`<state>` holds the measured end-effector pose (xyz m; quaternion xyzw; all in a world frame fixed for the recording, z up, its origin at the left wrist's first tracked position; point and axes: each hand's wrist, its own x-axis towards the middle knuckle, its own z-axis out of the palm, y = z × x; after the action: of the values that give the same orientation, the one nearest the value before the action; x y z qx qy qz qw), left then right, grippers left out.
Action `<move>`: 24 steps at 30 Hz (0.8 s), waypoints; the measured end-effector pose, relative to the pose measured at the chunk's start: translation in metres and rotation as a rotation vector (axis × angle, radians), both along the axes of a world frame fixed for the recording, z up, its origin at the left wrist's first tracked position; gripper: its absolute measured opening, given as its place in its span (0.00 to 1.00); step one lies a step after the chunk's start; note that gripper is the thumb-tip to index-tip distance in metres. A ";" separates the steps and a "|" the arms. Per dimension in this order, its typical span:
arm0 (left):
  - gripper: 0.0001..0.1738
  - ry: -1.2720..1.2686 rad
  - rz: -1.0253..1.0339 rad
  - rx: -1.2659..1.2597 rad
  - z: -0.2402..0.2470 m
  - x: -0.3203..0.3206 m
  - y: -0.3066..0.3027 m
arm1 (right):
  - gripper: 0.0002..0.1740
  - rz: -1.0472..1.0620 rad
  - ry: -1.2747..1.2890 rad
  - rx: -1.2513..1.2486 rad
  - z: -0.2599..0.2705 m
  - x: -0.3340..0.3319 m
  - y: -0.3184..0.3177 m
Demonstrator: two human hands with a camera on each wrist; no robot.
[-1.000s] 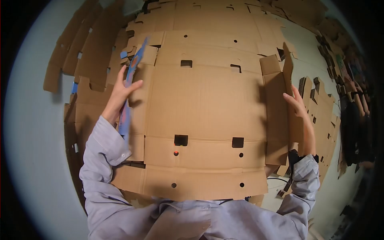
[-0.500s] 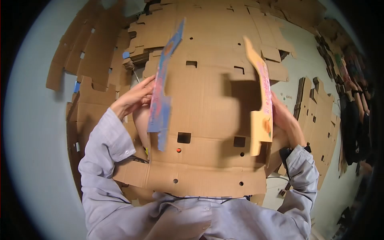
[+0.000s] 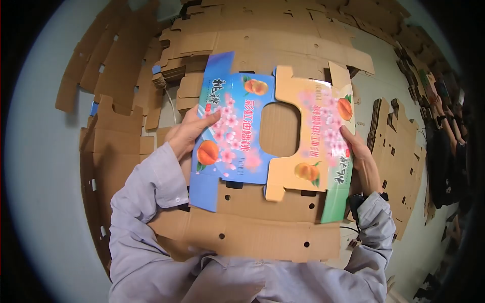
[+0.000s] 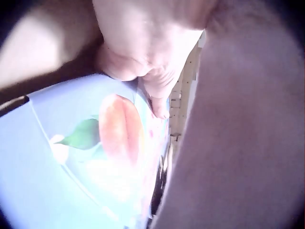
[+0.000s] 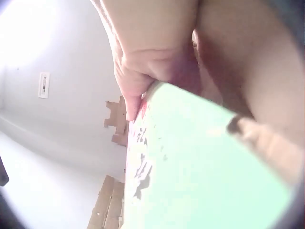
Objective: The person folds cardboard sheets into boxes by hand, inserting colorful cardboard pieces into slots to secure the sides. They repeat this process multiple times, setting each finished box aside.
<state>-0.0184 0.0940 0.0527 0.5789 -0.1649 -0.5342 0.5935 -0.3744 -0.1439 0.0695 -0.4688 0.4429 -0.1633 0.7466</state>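
Note:
Two printed cardboard panels lie side by side over a large brown cardboard sheet (image 3: 262,235). The blue panel (image 3: 252,121) and the yellow-to-green panel (image 3: 309,129) carry peaches, pink blossoms and lettering. Their inner cutouts frame a rounded hole where brown board shows. My left hand (image 3: 188,132) grips the blue panel's outer edge, thumb on the print. At the opposite outer edge, my right hand (image 3: 364,157) holds the yellow-to-green panel, its thumb also on top. In the wrist views the fingers of the left hand (image 4: 152,52) and right hand (image 5: 152,47) are partly hidden behind the board.
Flat brown cardboard blanks (image 3: 113,123) stand at the left. A stack of cut cardboard (image 3: 396,151) leans at the right, with dark items (image 3: 443,166) beyond it. More brown sheets (image 3: 262,22) lie at the far side.
Both printed panels have swung inward from near upright to nearly flat, their inner edges now meeting in the middle. Both hands came inward, and their thumbs now lie on the printed faces.

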 end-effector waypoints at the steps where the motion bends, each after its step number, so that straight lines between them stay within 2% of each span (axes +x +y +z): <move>1: 0.26 -0.069 0.015 0.015 0.002 -0.005 -0.003 | 0.28 0.005 0.001 -0.022 0.004 0.002 0.002; 4: 0.22 -0.090 0.063 -0.016 -0.002 -0.010 -0.003 | 0.28 0.009 0.029 -0.081 0.002 0.002 0.002; 9: 0.24 -0.099 0.086 -0.102 -0.012 -0.005 0.000 | 0.27 0.012 0.096 -0.234 -0.007 -0.004 0.001; 10: 0.24 -0.082 0.091 -0.128 -0.014 -0.004 0.001 | 0.27 -0.041 0.007 -0.192 -0.011 -0.006 -0.001; 12: 0.25 0.126 0.106 -0.204 0.001 -0.005 0.004 | 0.27 -0.146 -0.167 -0.099 -0.019 -0.010 -0.007; 13: 0.26 0.231 0.114 -0.240 0.008 -0.007 0.005 | 0.26 -0.188 -0.219 -0.105 0.003 0.007 0.008; 16: 0.25 -0.251 0.092 -0.133 -0.007 -0.011 0.006 | 0.27 0.032 0.234 -0.460 0.010 0.010 0.009; 17: 0.24 -0.250 0.077 -0.156 -0.012 -0.011 0.007 | 0.29 0.033 0.150 -0.466 -0.011 0.004 0.000; 20: 0.25 -0.145 0.131 -0.311 -0.001 -0.010 0.001 | 0.32 -0.108 -0.216 -0.455 -0.001 0.007 0.000; 21: 0.25 -0.103 0.147 -0.365 0.005 -0.006 0.002 | 0.33 -0.127 -0.340 -0.439 0.023 0.015 0.012; 24: 0.28 -0.023 0.169 -0.507 0.029 0.010 0.001 | 0.34 -0.140 -0.482 -0.486 0.074 0.030 0.027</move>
<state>-0.0084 0.0946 0.0816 0.4297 -0.2511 -0.4177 0.7601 -0.3446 -0.1173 0.1434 -0.5491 0.2334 -0.4208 0.6833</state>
